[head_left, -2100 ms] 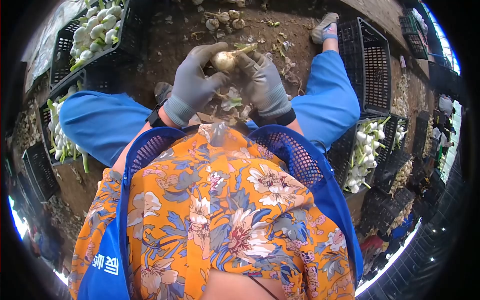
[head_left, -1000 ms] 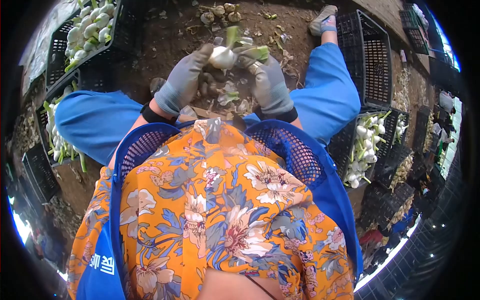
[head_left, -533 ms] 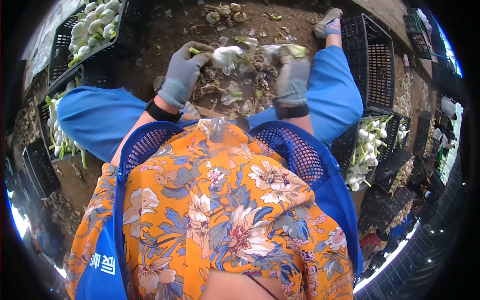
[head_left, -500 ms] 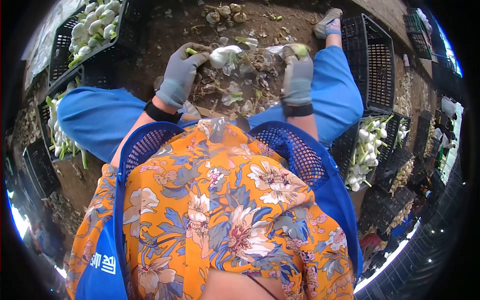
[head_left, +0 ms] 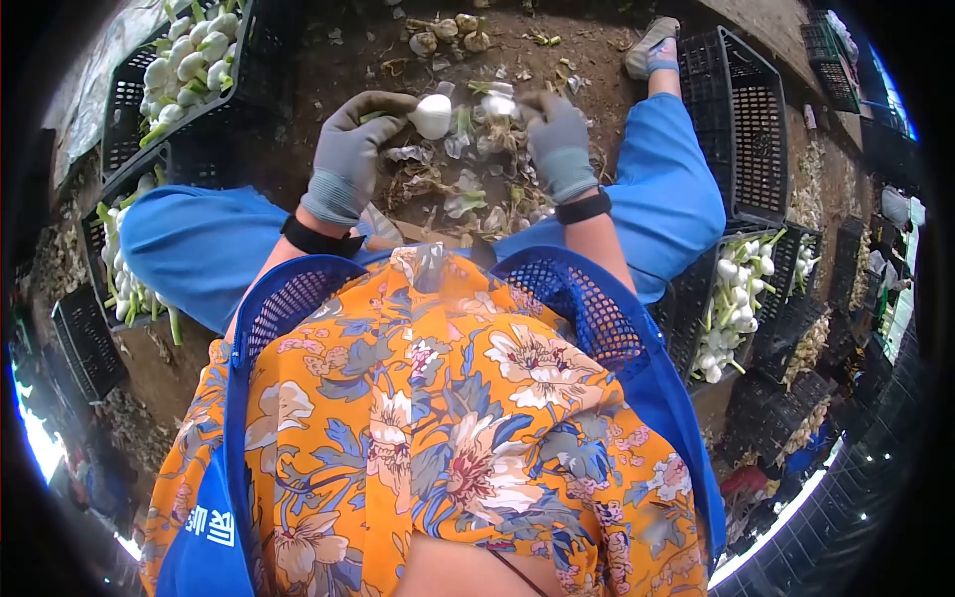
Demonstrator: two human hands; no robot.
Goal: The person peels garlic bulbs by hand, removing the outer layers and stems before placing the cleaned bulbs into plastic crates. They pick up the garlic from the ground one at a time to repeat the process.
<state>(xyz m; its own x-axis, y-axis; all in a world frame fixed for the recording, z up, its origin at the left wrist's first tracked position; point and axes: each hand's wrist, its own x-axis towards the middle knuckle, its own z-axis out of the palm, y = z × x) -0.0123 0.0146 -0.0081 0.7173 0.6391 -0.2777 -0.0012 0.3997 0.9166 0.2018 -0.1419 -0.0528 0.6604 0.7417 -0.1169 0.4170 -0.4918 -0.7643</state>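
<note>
My left hand point(head_left: 356, 149), in a grey glove, is closed on a garlic bulb point(head_left: 433, 117); the white bulb sticks out past my fingertips to the right, and its green stem lies within the grip. To the right, my gloved right hand point(head_left: 559, 147) is held over the litter, fingers loosely bent and holding nothing that shows. Just left of its fingertips is a loose piece of white garlic skin point(head_left: 499, 105). Below both hands, a heap of peeled skins and dry leaves point(head_left: 468, 194) covers the ground between my legs.
A black crate point(head_left: 244, 75) of garlic bulbs stands at upper left, with more garlic point(head_left: 124, 264) beside my left knee. An upright black crate point(head_left: 761, 129) is beyond my right leg, and garlic point(head_left: 736, 298) fills another nearby. Several brownish bulbs point(head_left: 448, 35) lie ahead on the soil.
My right hand has moved left and down, and the skin and green piece it held have left it. The bulb in my left hand now looks smooth, without the loose skin hanging from it.
</note>
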